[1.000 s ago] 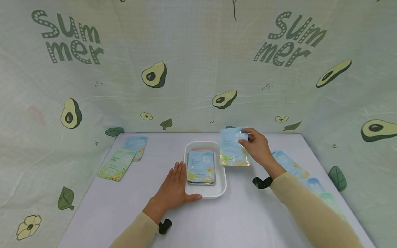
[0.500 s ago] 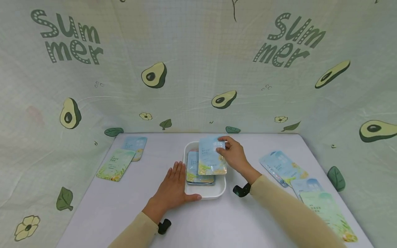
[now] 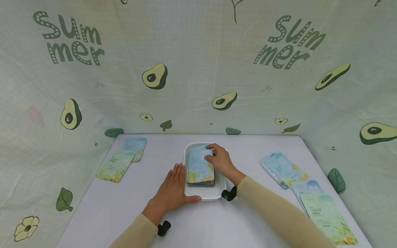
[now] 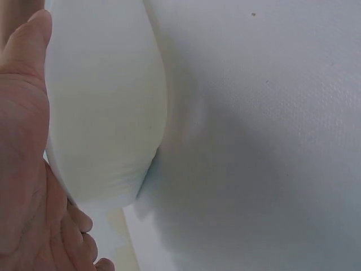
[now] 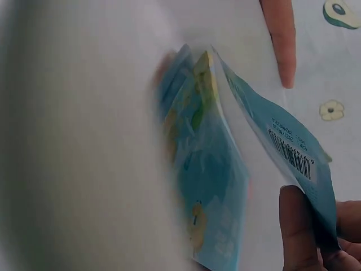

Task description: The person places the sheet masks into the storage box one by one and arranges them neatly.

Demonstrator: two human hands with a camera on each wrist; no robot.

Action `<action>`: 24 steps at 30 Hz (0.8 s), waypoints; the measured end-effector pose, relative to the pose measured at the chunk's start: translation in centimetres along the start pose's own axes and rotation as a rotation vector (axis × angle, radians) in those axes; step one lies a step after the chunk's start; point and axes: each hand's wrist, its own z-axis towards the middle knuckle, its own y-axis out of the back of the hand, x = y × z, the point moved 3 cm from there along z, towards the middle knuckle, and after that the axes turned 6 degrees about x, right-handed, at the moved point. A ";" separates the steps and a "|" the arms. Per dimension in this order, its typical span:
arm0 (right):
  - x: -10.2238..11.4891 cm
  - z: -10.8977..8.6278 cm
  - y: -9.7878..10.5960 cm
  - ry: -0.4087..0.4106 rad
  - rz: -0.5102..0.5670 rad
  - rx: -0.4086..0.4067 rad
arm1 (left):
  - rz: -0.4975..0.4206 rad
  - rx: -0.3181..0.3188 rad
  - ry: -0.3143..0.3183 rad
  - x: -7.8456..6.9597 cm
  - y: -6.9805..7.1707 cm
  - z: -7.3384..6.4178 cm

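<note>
My right hand (image 3: 221,160) pinches a blue sheet mask packet (image 3: 198,165) by its upper right edge, thumb on the printed front. The packet lies close over a stack of similar packets (image 3: 203,185) in a white tray (image 3: 221,189). In the right wrist view the held packet's barcoded back (image 5: 290,149) faces the stack (image 5: 214,186), tilted with a gap between them. My left hand (image 3: 172,187) rests against the tray's left side, fingers straight and thumb along its near left corner. The left wrist view has the tray's outer wall (image 4: 107,101) beside that palm.
A green packet (image 3: 115,167) overlaps a blue packet (image 3: 139,144) at the table's left. Along the right side lie several blue packets (image 3: 282,165) and a green packet (image 3: 330,217). Behind the white table (image 3: 248,220) hangs a printed cloth (image 3: 186,51).
My right hand has carried the blue sheet mask packet from right of the tray leftward and down over the stack. The left hand has stayed at the tray.
</note>
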 end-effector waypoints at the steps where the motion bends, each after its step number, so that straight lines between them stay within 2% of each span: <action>1: 0.0 0.0 -0.1 -0.003 -0.001 0.004 | -0.003 -0.004 -0.003 0.0 0.0 0.0; 9: 0.0 0.1 -0.3 0.000 -0.041 0.059 | -0.016 -0.010 -0.010 -0.1 0.2 -0.1; 16: -0.1 0.3 -0.7 0.009 -0.158 0.135 | -0.022 -0.011 -0.009 0.0 0.1 -0.2; 19: -0.2 0.4 -1.0 0.038 -0.204 0.133 | -0.023 -0.013 -0.007 0.1 0.0 -0.2; 24: -0.2 0.1 -0.9 0.071 -0.241 0.073 | -0.035 -0.012 -0.007 0.1 -0.1 -0.2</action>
